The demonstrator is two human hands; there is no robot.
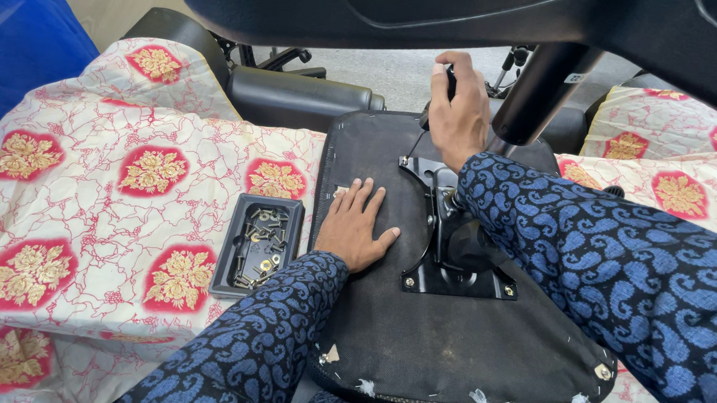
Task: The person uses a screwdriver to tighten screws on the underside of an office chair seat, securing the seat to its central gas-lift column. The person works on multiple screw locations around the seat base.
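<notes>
An upturned black chair seat (376,327) lies on a patterned cloth, its fabric underside facing up. A black metal mechanism plate (454,265) is bolted to its middle. My left hand (357,226) rests flat on the seat's underside, fingers spread, just left of the plate. Farther back, my right hand (457,108) is closed around a black lever handle (449,81) that rises from the mechanism. Both sleeves are dark blue with a paisley pattern.
A small black tray (254,247) with several screws and washers sits on the white and red floral cloth (102,186) left of the seat. A black column (539,92) and other chair parts (298,98) stand behind. Blue fabric (12,39) hangs at far left.
</notes>
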